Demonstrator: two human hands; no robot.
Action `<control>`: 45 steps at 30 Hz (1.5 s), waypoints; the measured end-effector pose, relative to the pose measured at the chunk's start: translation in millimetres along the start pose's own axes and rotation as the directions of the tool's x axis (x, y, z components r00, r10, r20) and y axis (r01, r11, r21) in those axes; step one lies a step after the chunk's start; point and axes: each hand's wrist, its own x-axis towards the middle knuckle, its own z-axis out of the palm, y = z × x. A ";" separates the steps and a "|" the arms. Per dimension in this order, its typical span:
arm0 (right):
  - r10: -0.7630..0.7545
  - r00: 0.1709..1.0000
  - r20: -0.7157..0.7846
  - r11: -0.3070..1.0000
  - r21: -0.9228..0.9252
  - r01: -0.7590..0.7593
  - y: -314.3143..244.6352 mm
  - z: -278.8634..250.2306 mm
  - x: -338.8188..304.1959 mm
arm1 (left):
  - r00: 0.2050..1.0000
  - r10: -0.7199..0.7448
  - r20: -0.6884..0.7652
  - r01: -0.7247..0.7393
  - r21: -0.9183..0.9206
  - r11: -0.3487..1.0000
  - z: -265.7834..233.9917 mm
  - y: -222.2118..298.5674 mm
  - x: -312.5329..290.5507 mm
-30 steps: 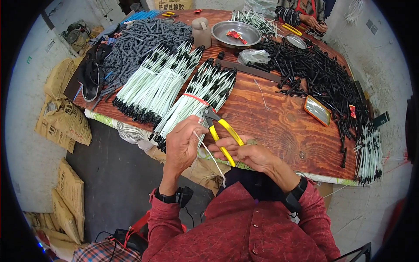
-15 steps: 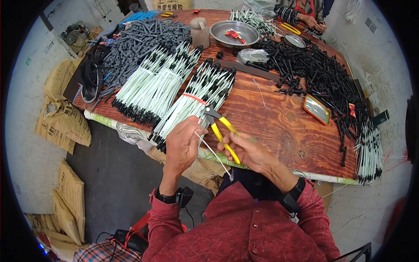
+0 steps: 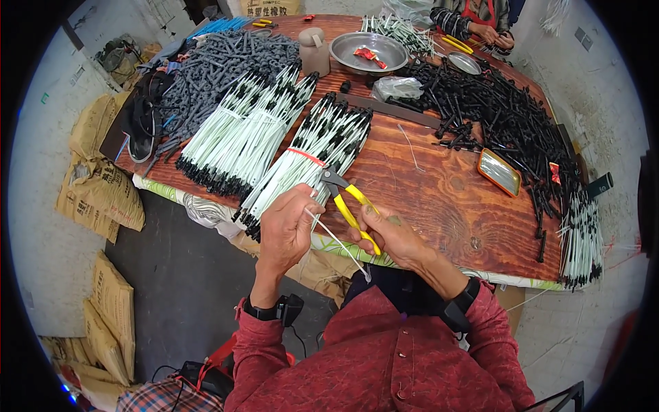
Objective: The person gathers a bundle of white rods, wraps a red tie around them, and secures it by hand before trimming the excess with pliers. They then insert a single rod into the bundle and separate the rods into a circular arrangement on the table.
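My right hand [image 3: 392, 235] is closed round the yellow handles of a pair of pliers [image 3: 355, 218]. The dark jaws of the pliers reach up to the left, close to my left hand [image 3: 285, 223]. Pinched in my left fingers is a thin white strip [image 3: 338, 240], which slants down to the right to a small clear end. Just beyond both hands lies a bundle of pale green rods with black ends [image 3: 292, 172], bound by a red band [image 3: 306, 156]. Whether the jaws touch anything cannot be told.
Two more rod bundles [image 3: 230, 141] and a grey pile of parts [image 3: 220, 62] lie to the left. Black parts [image 3: 494, 103] cover the right side, beside an orange-rimmed mirror [image 3: 499, 172]. A metal bowl [image 3: 343, 53] stands at the back. Across the table is another person's hand [image 3: 486, 34].
The pliers' handles sit slightly closer together and the right hand has shifted a little. My left hand keeps its pinch on the white strip.
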 end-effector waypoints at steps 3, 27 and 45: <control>-0.033 0.999 -0.017 0.996 -0.082 0.031 -3.1 3.3 -1.1 | 1.000 0.003 -0.007 -0.003 -0.015 1.000 -0.5 -2.5 -0.3; 0.090 0.995 0.050 0.996 0.005 -0.090 -7.0 -7.9 -5.6 | 0.998 -0.024 -0.067 0.018 -0.088 0.996 0.9 -2.9 -2.1; 0.124 0.991 0.041 0.990 0.061 -0.126 -22.9 -7.3 1.0 | 0.995 0.092 -0.037 -0.093 -0.015 0.996 -0.1 -3.4 2.9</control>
